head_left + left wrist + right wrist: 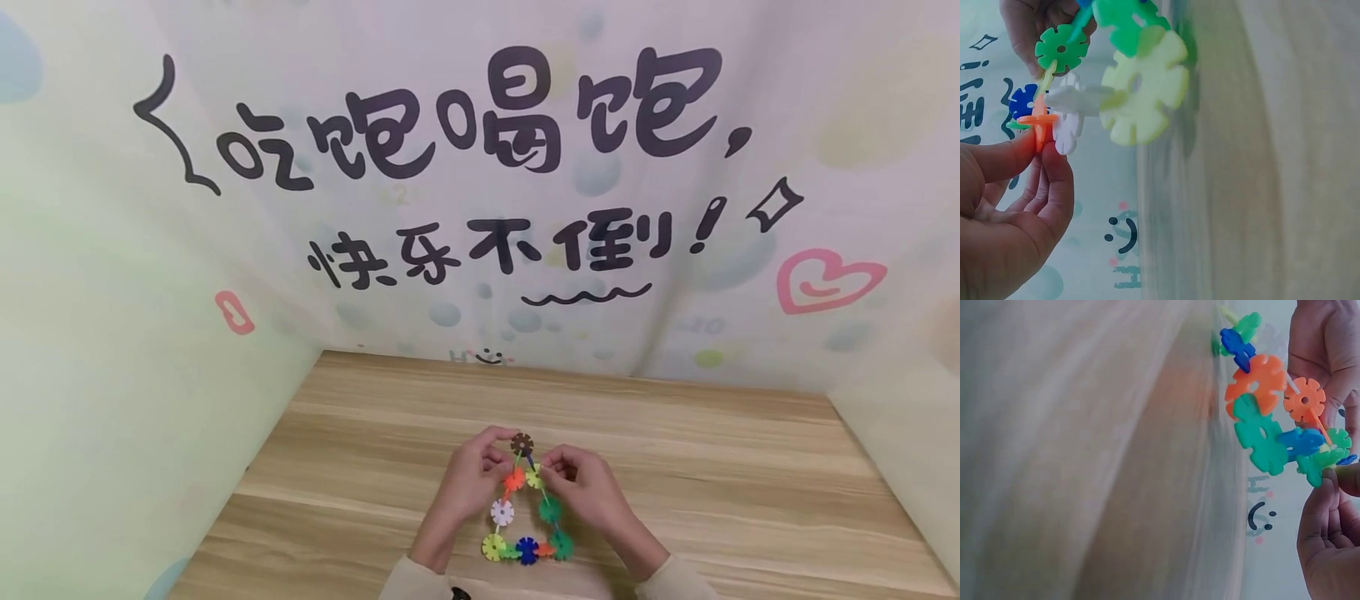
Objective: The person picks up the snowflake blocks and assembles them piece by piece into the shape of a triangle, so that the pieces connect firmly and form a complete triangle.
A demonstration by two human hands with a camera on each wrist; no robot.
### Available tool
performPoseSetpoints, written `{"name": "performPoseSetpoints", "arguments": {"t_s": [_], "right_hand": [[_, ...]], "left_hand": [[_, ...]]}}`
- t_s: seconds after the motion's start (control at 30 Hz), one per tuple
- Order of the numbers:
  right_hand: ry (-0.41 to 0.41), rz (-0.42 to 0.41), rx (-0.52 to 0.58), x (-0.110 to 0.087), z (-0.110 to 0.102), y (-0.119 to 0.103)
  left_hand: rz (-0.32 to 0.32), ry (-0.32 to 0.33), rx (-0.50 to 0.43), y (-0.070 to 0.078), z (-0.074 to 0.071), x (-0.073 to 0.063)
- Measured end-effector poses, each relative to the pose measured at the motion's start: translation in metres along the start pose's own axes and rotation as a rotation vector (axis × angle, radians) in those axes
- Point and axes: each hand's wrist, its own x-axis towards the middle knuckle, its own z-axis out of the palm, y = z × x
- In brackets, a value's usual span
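Observation:
Both hands hold a triangular chain of slotted plastic snowflake discs, many-coloured and interlocked at right angles. In the head view a brown disc [522, 444] tops the triangle, and a dark blue disc [528, 551] sits mid-base. My left hand [471, 473] grips the chain's upper left side; in the left wrist view its thumb and fingers pinch an orange disc [1039, 121] beside a white disc [1069, 119]. On the upper right side, my right hand [591, 487] pinches a green disc [1321, 464], which shows in the right wrist view. A yellow disc [493, 547] forms the lower left corner.
Beneath the hands lies a wood-grain tabletop [360, 467]. A printed cloth backdrop [480, 192] with dark lettering rises behind its far edge, and a pale side panel [150, 375] stands at the left.

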Motion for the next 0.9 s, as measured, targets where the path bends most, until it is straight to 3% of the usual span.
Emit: {"name": "performPoseSetpoints", "arguments": {"t_s": [0.33, 0.57, 0.9], "right_hand": [[-0.023, 0.043, 0.098, 0.0, -0.007, 0.005], [-0.014, 0.12, 0.168, 0.001, -0.017, 0.016], [-0.007, 0.173, 0.053, 0.01, -0.023, 0.028]], "left_hand": [[-0.025, 0.018, -0.024, -0.001, 0.003, 0.003], [-0.054, 0.031, 0.021, 0.0, 0.004, 0.002], [-0.037, 0.016, 0.065, -0.002, 0.005, 0.001]]}}
